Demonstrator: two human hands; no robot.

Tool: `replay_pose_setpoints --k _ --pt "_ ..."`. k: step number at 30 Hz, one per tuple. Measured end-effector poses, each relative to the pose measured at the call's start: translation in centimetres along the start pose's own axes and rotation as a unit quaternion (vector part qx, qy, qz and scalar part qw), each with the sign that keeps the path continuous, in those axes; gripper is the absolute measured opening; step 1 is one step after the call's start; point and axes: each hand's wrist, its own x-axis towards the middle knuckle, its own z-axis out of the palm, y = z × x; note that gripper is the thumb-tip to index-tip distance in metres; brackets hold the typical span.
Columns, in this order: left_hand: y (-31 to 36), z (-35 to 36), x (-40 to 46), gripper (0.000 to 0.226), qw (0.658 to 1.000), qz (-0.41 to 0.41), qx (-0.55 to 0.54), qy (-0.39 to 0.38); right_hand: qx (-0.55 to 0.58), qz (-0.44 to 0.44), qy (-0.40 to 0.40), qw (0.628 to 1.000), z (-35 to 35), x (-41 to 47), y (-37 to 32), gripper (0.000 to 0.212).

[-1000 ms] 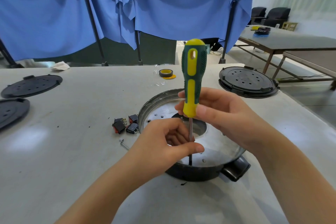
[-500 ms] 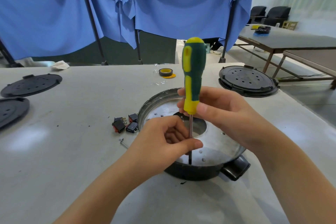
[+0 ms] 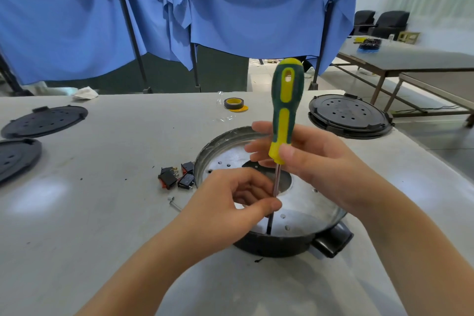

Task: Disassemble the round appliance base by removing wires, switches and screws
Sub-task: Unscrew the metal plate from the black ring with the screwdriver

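My two hands hold a screwdriver up straight in the round appliance base.

My right hand [image 3: 315,164] pinches the bottom of the green and yellow screwdriver [image 3: 286,110] handle, and my left hand [image 3: 230,202] pinches its thin metal shaft lower down. The tip is down on the shiny plate inside the round appliance base [image 3: 302,210], at its near edge. Just left of the base lie three little black switches [image 3: 177,177] and one loose screw [image 3: 174,202]. Behind the base sits a roll of yellow tape [image 3: 234,103].
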Motion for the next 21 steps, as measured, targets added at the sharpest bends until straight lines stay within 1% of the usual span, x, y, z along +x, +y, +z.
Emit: replay_pose_setpoints --k 2,6,8,10,12,13,15,17,19,21 --pt "-0.18 0.02 0.06 0.012 1.000 -0.001 -0.001 0.013 -0.032 -0.008 0.033 0.999 0.36 -0.03 -0.07 0.031" --pt "-0.26 0.03 0.13 0.011 1.000 0.007 0.003 0.012 -0.024 -0.026 0.051 0.998 0.28 -0.10 0.01 0.032" --pt "-0.15 -0.05 0.02 0.010 1.000 0.010 -0.003 -0.016 -0.017 -0.023 0.036 0.999 -0.06 -0.11 0.05 0.031" --pt "-0.02 -0.23 -0.08 0.015 0.999 0.010 -0.012 -0.048 0.009 -0.014 0.004 1.000 -0.30 -0.10 0.06 0.029" --pt "0.04 -0.33 -0.05 0.015 0.998 0.003 -0.017 -0.056 0.037 -0.004 -0.015 0.999 -0.34 -0.09 0.02 0.032" --pt "0.05 -0.30 0.00 0.013 0.999 0.000 -0.018 -0.049 0.035 -0.001 -0.015 0.999 -0.25 -0.06 0.00 0.032" --pt "0.03 -0.15 0.12 0.010 1.000 -0.002 -0.019 -0.021 -0.004 -0.001 0.007 1.000 0.01 -0.03 -0.02 0.029" --pt "-0.19 -0.03 0.17 0.013 1.000 -0.002 -0.013 0.004 -0.033 -0.006 0.035 0.999 0.29 0.03 0.06 0.027" --pt "-0.41 0.04 0.24 0.018 1.000 0.002 -0.007 0.013 -0.029 -0.018 0.053 0.998 0.47 0.12 0.22 0.027" --pt "-0.47 0.07 0.25 0.020 1.000 0.007 -0.007 0.013 0.007 -0.025 0.058 0.998 0.39 0.17 0.39 0.033"
